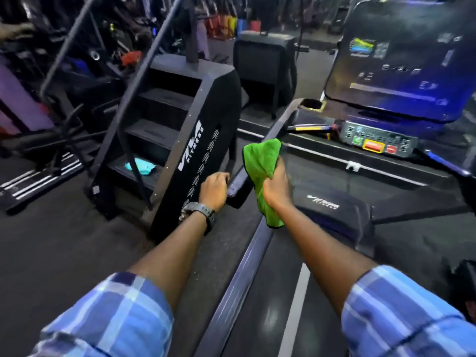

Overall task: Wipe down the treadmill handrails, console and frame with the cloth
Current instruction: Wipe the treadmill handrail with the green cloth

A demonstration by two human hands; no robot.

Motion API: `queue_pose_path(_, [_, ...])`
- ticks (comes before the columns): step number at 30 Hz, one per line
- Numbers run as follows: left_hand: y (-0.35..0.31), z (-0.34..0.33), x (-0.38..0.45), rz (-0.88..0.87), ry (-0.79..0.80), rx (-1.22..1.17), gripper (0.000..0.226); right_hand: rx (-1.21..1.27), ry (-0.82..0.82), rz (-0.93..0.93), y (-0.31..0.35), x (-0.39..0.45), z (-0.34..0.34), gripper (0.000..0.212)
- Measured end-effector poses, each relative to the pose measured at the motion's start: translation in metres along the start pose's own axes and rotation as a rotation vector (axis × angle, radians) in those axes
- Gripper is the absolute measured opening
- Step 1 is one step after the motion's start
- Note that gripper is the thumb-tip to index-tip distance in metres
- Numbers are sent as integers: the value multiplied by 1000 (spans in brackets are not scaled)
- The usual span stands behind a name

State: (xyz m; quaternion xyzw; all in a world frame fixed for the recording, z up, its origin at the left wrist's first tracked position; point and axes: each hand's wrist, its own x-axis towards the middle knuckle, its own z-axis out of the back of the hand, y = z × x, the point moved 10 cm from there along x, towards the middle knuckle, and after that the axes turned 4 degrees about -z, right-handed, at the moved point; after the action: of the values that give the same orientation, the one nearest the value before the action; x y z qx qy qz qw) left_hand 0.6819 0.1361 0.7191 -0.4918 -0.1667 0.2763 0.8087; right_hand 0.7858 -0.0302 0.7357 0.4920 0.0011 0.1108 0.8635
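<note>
Plaid sleeves, right hand gripping green cloth, "VIVA FITNESS" stair climber

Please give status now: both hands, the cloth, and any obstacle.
Right hand grips green cloth on left handrail. Left hand holds the handrail's near end. Console ahead, nothing blocking the rail.

- Bright green cloth, frame centre
- Blue-and-white plaid sleeves, bottom corners
- Black watch
- Red, yellow, green console buttons, right
</note>
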Motion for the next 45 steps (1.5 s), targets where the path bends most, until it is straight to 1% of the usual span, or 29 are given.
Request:
queue_pose_path(2, [20,-12,4,98,-13,80,36,-48,-7,72,-2,13,-16,70])
queue_pose_path(4, [42,-20,8,193,-60,75,35,-110,49,163,-7,25,-43,77])
queue_pose_path(6, [56,-24,8,250,-106,32,35,-226,197,295,-12,25,-82,83])
queue_pose_path(8, [59,-18,6,263,-188,-11,34,-428,401,447,-18,9,-123,87])
queue_pose_path(9, [59,-15,6,259,-214,-20,34,-511,474,503,-24,-1,-135,88])
queue_pose_path(10, [58,-12,5,259,-223,-28,34,-549,508,529,-28,-9,-137,89])
queue_pose_path(14, [58,-10,12,252,-177,-29,36,-540,574,651,-42,-17,-116,88])
queue_pose_path(16, [61,-12,15,250,-170,-52,44,-599,533,618,-41,6,-116,82])
queue_pose_path(18, [62,-13,16,251,-163,-41,44,-647,445,530,-23,29,-128,75])
queue_pose_path(19, [62,-14,16,249,-166,-32,40,-674,448,528,-15,28,-137,73])
queue_pose_path(21, [62,-14,16,261,-155,-25,38,-678,501,603,-13,9,-150,74])
queue_pose_path(23, [63,-13,17,243,-152,-4,37,-622,548,686,-30,-10,-139,86])
queue_pose_path(25, [63,-13,16,232,-145,-18,39,-557,560,693,-42,-4,-124,95])
queue_pose_path(26, [61,-13,17,220,-136,-14,39,-554,543,666,-41,9,-126,94])
queue_pose_path(28, [59,-15,22,195,-128,-30,41,-605,477,562,-29,38,-141,81])
queue_pose_path(30, [64,-17,25,211,-138,-78,44,-617,478,494,-21,41,-156,74])
queue_pose_path(31, [68,-18,27,212,-128,-83,45,-579,500,503,-21,32,-157,77])
queue_pose_path(33, [61,-18,24,178,-114,-55,46,-408,559,604,-41,10,-147,86])
queue_pose_path(34, [55,-18,23,155,-122,-52,47,-316,569,619,-57,5,-135,89])
queue_pose_path(35, [49,-19,21,135,-122,-58,48,-249,537,613,-70,10,-124,91])
queue_pose_path(36, [45,-21,20,133,-123,-51,47,-200,481,575,-75,22,-118,91])
queue_pose_path(37, [44,-25,21,138,-119,-29,45,-160,421,478,-76,38,-116,90])
queue_pose_path(39, [45,-33,23,151,-110,23,44,-55,333,198,-70,61,-124,82])
queue_pose_path(40, [47,-34,24,157,-109,38,44,6,307,109,-65,61,-130,79])
queue_pose_path(41, [47,-33,24,152,-115,49,45,60,299,103,-60,53,-134,78])
queue_pose_path(43, [46,-33,24,129,-104,135,45,157,286,224,-67,18,-137,84])
queue_pose_path(44, [45,-34,25,99,-94,184,47,202,302,254,-77,-1,-136,87])
queue_pose_path(45, [43,-35,26,59,-79,238,50,247,306,226,-92,-11,-136,88])
